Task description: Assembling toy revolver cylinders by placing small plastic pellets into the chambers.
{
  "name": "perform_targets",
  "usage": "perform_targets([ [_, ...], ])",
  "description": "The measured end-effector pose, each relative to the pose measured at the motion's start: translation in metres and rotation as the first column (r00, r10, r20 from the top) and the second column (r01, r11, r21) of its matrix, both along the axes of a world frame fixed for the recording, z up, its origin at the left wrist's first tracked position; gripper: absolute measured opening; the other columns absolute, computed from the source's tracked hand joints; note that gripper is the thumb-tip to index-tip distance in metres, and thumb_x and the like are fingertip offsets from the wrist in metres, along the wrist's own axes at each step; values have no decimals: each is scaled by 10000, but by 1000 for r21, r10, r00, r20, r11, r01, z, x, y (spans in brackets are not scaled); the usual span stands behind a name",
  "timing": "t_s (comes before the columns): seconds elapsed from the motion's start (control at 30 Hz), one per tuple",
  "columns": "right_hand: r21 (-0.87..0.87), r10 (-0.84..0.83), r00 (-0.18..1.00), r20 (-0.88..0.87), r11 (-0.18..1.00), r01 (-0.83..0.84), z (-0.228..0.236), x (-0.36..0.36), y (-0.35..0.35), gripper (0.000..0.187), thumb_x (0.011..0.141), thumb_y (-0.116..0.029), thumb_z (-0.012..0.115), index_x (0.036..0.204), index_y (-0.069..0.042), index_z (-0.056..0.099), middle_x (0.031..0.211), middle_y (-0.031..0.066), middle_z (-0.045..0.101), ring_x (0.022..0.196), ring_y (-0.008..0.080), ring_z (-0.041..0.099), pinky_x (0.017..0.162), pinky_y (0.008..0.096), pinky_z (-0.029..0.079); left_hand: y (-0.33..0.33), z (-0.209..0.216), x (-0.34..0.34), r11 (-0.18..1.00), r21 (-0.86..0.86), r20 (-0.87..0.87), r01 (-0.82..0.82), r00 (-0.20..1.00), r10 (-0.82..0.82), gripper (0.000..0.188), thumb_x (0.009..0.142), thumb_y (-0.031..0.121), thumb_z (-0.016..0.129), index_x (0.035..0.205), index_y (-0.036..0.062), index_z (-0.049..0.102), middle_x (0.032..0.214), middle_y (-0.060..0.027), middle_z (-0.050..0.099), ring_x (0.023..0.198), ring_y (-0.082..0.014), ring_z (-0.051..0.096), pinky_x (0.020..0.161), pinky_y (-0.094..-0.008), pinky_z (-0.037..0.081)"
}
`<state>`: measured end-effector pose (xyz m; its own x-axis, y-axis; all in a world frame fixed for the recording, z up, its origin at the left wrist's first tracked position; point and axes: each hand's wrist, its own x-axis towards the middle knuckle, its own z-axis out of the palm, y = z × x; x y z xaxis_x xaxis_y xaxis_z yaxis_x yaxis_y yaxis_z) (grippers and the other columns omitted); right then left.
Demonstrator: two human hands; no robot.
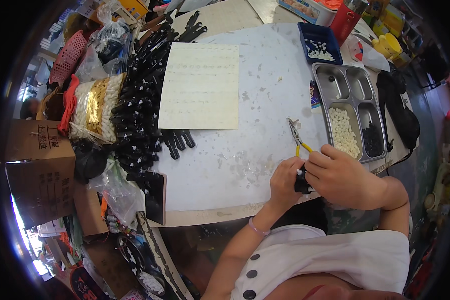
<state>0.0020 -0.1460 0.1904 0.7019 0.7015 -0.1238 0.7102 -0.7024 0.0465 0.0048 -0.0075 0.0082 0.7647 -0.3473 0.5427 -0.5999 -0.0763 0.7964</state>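
My left hand (285, 184) is closed around a small black part (301, 184) with white bits on it, just over the table's near edge. Against the same part, the curled fingers of my right hand (342, 176) press from the right side. Most of the black part is hidden by my fingers, so its full shape does not show. Just beyond my hands lies a pair of pliers (296, 134) with yellow handles, jaws pointing away from me. To the right, a metal compartment tray (353, 106) holds small white pieces (342, 131) and small black pieces (371, 140) in separate compartments.
Many black parts with white bits (135, 110) are heaped at the left, partly under a sheet of paper (200, 86). A phone (156, 197) lies at the near left edge. A blue bin (320, 42) and a red bottle (346, 22) stand at the far right.
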Motion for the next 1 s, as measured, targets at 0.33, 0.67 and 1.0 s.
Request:
perform_targets([
  [0.33, -100, -22, 1000, -19, 995, 20, -5, -6, 20, 158, 642, -158, 603, 683, -7, 625, 739, 81, 546, 798, 223, 445, 718, 313, 362, -2, -10, -7, 998, 17, 31, -58, 998, 57, 540, 632, 20, 715, 1136, 34, 522, 1047, -139, 597, 911, -340, 608, 760, -395, 516],
  [0.67, -14, -216, 964, -154, 976, 216, -11, -14, 18, 163, 594, -149, 619, 645, 5, 605, 721, 116, 553, 786, 244, 466, 700, 342, 356, -9, 0, -5, 996, 29, 86, -81, 993, 78, 494, 666, -4, 677, 1136, 25, 527, 1029, -145, 603, 869, -329, 617, 728, -377, 521],
  [1.0, 602, -479, 873, -90, 673, 431, -30, -23, 0, 71, 776, -72, 603, 804, -6, 603, 814, 109, 585, 803, 272, 534, 690, 376, 420, 6, 34, 7, 983, 163, -249, -88, 960, 127, 534, 658, 18, 713, 1157, 28, 521, 990, -152, 614, 857, -355, 618, 702, -373, 511],
])
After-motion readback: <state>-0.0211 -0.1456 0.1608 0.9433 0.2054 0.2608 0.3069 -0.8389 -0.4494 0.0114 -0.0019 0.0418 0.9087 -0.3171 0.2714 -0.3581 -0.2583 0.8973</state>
